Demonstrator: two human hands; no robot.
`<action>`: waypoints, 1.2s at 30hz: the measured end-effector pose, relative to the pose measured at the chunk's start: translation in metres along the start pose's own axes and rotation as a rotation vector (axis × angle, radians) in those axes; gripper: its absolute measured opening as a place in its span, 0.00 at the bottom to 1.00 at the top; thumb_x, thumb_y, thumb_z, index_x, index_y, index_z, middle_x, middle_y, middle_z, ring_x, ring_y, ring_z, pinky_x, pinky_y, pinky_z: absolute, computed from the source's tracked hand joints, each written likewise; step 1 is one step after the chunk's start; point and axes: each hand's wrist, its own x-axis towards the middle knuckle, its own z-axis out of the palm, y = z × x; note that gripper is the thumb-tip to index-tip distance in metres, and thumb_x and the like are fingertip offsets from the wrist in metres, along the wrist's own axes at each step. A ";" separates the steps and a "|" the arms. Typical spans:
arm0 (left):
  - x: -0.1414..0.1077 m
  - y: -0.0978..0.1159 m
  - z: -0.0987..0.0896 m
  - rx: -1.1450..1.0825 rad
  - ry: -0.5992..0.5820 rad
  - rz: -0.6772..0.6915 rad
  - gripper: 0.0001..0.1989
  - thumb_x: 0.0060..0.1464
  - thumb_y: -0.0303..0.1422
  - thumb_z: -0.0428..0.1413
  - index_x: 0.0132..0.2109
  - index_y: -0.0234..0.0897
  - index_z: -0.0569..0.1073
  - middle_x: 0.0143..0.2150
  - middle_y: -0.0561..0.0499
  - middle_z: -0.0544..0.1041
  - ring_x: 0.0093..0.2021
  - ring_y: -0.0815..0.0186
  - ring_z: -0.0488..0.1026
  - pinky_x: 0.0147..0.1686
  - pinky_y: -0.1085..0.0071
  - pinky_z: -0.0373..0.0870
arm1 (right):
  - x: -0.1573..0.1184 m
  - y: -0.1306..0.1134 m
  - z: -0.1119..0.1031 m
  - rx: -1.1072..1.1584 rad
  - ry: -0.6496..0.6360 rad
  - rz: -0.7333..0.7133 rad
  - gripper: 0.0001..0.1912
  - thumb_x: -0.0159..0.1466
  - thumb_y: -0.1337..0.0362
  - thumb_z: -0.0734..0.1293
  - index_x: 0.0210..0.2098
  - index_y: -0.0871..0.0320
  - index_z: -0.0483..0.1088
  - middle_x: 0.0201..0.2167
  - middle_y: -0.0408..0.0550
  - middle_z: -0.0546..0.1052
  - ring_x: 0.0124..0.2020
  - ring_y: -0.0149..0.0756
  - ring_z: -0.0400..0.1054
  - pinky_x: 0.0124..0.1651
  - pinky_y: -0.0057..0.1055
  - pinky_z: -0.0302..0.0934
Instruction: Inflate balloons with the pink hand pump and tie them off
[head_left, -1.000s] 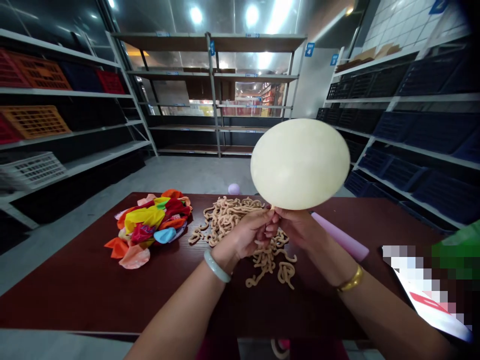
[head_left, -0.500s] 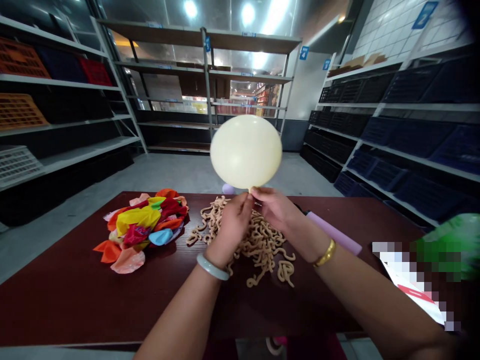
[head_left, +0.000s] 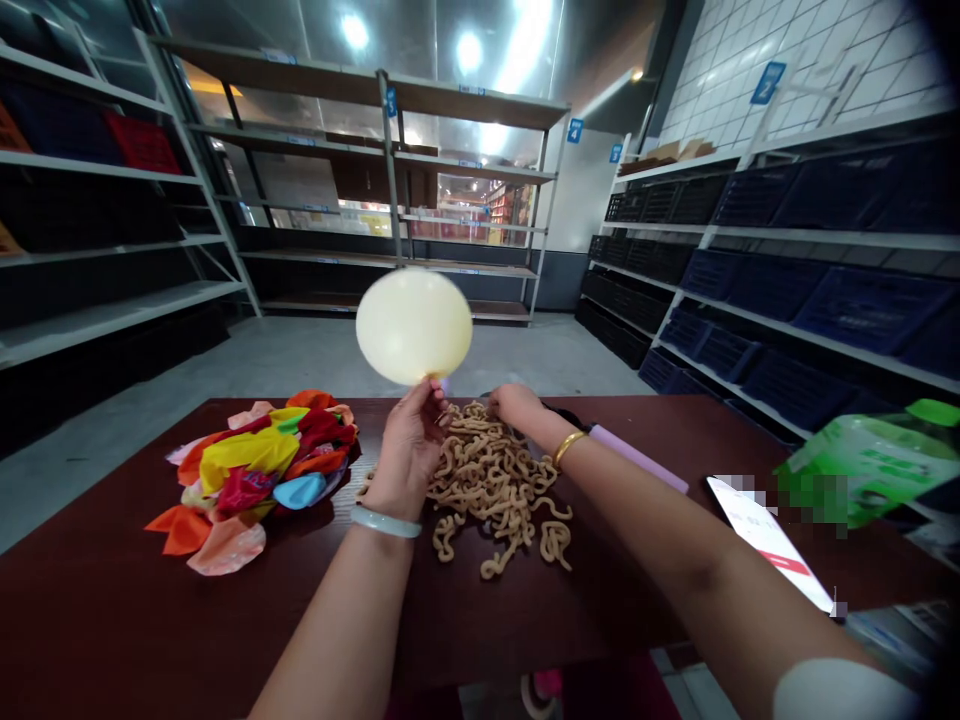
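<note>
Metal shelving [head_left: 469, 165] stands beyond a dark reddish-brown desk [head_left: 105, 610], with dark blue crates [head_left: 874, 305] racked on the right. Above the desk, the left hand [head_left: 411, 445] has its grip pinched closed on the neck of an inflated pale balloon [head_left: 414, 325], which sits upright over the fingertips. The right hand [head_left: 516, 408] reaches to the far side of a heap of tan curly strands [head_left: 491, 470], its fingers bent downward; their tips are hidden, so I cannot tell how far that grip is open or whether it has hold of anything. Left of the strands lies a pile of limp coloured balloons [head_left: 251, 460]. To the right are a lilac cylinder [head_left: 639, 458], then a lit phone [head_left: 776, 550] and, near it, a green-capped container [head_left: 874, 460], partly pixelated.
</note>
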 end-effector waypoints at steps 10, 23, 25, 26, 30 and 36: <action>0.006 0.002 -0.009 -0.019 -0.040 0.102 0.10 0.47 0.33 0.64 0.32 0.33 0.71 0.26 0.55 0.71 0.25 0.72 0.70 0.22 0.77 0.65 | -0.011 0.004 -0.061 0.504 0.191 -0.128 0.13 0.66 0.64 0.59 0.34 0.61 0.75 0.35 0.50 0.80 0.35 0.31 0.73 0.39 0.25 0.63; -0.010 -0.012 0.007 -0.014 -0.131 0.006 0.08 0.50 0.31 0.62 0.32 0.32 0.71 0.27 0.52 0.74 0.27 0.71 0.72 0.27 0.76 0.70 | -0.064 -0.051 -0.092 1.262 0.036 -0.104 0.06 0.61 0.65 0.66 0.36 0.62 0.73 0.28 0.48 0.77 0.27 0.30 0.71 0.35 0.30 0.68; -0.011 -0.015 0.009 0.020 -0.125 0.041 0.08 0.50 0.32 0.62 0.33 0.32 0.72 0.28 0.50 0.75 0.29 0.69 0.74 0.31 0.72 0.73 | -0.067 -0.058 -0.082 1.294 0.013 -0.123 0.07 0.63 0.64 0.65 0.35 0.62 0.73 0.31 0.50 0.78 0.32 0.31 0.73 0.43 0.33 0.68; -0.011 -0.016 0.009 0.044 -0.115 0.065 0.09 0.50 0.33 0.62 0.33 0.32 0.72 0.28 0.50 0.75 0.29 0.68 0.74 0.32 0.71 0.74 | -0.068 -0.060 -0.078 1.245 0.011 -0.162 0.08 0.63 0.65 0.64 0.36 0.62 0.73 0.32 0.50 0.79 0.34 0.32 0.73 0.45 0.34 0.67; -0.009 -0.017 0.008 0.144 -0.046 0.134 0.13 0.46 0.36 0.65 0.33 0.32 0.72 0.28 0.52 0.74 0.27 0.70 0.72 0.29 0.72 0.73 | -0.065 -0.063 -0.068 0.753 0.081 -0.347 0.09 0.61 0.70 0.65 0.40 0.59 0.74 0.36 0.48 0.80 0.38 0.33 0.73 0.44 0.31 0.64; -0.011 -0.018 0.007 0.286 -0.047 0.114 0.12 0.49 0.39 0.60 0.37 0.36 0.71 0.30 0.52 0.75 0.23 0.69 0.72 0.18 0.77 0.64 | -0.062 -0.073 -0.068 -0.231 0.311 -0.410 0.08 0.65 0.63 0.64 0.34 0.57 0.76 0.30 0.47 0.79 0.30 0.33 0.70 0.33 0.27 0.56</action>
